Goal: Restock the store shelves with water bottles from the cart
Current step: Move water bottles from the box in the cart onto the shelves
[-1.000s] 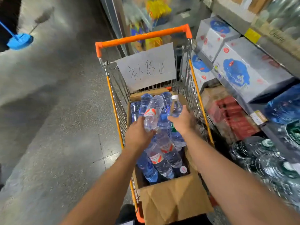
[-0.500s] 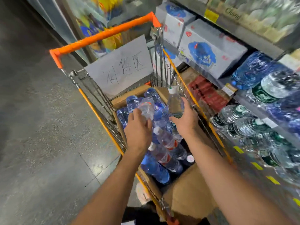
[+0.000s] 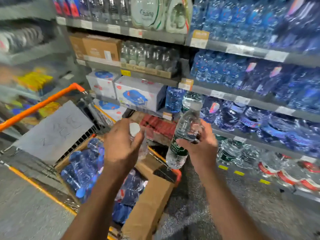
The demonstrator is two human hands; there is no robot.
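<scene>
each hand grasps a bottle: left hand (image 3: 121, 144) one (image 3: 138, 135), right hand (image 3: 199, 148) another (image 3: 183, 137). at 7 o'clock, the cart's (image 3: 43, 103) box (image 3: 147, 201) holds bottles (image 3: 83, 168).

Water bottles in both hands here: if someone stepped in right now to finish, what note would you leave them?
Left hand: grip on a clear bottle with a white cap, lifted above the cart.
Right hand: grip on a green-label bottle, held up, tilted, facing the shelves.
Cart: its cardboard box holds many more bottles.
Done: two bottles are out of the cart.
Left: set both on the shelves, probably the green-label one beside the similar bottles low on the right, then go on emptying the box.
</scene>
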